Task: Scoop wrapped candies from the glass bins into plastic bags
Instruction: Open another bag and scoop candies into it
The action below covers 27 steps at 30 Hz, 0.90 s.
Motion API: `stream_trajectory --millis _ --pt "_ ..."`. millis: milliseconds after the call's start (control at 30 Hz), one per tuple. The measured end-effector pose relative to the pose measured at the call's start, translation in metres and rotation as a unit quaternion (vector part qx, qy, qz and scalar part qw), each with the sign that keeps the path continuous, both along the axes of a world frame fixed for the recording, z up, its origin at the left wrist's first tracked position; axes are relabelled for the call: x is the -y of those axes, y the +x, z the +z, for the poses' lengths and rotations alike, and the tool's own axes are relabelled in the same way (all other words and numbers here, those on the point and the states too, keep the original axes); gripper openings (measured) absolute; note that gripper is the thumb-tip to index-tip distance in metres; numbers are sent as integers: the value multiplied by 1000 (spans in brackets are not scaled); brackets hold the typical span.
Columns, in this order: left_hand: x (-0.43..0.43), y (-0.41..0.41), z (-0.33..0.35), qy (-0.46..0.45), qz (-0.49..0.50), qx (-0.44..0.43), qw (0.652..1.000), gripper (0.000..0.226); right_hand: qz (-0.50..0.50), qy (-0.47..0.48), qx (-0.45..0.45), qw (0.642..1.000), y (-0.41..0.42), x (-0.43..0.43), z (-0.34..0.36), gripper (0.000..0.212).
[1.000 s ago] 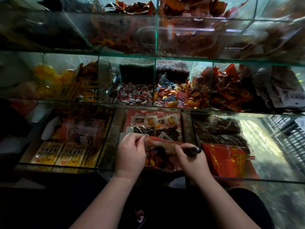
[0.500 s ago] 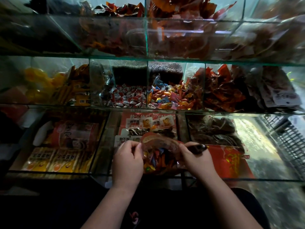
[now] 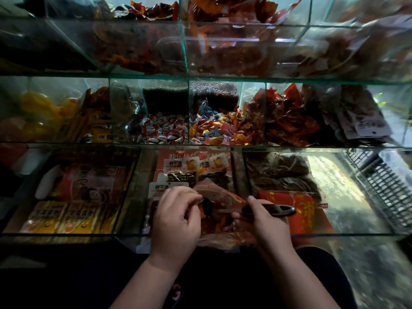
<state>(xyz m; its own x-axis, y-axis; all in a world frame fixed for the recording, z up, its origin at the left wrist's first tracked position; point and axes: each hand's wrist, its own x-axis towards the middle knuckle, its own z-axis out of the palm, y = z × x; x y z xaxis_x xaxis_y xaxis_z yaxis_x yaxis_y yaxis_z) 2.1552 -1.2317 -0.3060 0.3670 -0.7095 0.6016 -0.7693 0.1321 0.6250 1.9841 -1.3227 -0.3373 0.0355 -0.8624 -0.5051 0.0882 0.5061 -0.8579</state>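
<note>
A reddish plastic bag (image 3: 219, 194) with wrapped candies inside hangs between my hands in front of the lowest glass bins. My left hand (image 3: 176, 221) pinches the bag's left rim. My right hand (image 3: 263, 221) grips the bag's right side together with a dark scoop handle (image 3: 270, 210) that points right. The scoop's bowl is hidden. Colourful wrapped candies (image 3: 219, 130) fill a middle-row glass bin, with red-and-white wrapped candies (image 3: 165, 130) in the bin to its left.
Tiered glass bins (image 3: 200, 78) rise in three rows ahead. The bottom row holds packaged snacks (image 3: 194, 163) and yellow packets (image 3: 60, 219). A red packet (image 3: 310, 208) lies right of the bag. A dark wire basket (image 3: 383, 186) stands at far right.
The bag's mouth has been pulled from flat and shut into an open loop. Both hands have stayed in front of the lowest bins, and my left fingers have shifted onto the rim.
</note>
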Motion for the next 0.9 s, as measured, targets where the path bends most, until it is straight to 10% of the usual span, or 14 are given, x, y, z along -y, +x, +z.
stream_trajectory --millis 433,667,900 --pt "22 -17 -25 346 -23 -86 934 66 -10 -36 65 997 -59 -14 48 21" --pt "41 -24 -50 370 -11 -58 927 64 16 -117 98 988 -66 -34 84 18" --pt "41 -32 -25 207 -6 -25 978 55 14 -157 116 981 -74 -44 127 22"
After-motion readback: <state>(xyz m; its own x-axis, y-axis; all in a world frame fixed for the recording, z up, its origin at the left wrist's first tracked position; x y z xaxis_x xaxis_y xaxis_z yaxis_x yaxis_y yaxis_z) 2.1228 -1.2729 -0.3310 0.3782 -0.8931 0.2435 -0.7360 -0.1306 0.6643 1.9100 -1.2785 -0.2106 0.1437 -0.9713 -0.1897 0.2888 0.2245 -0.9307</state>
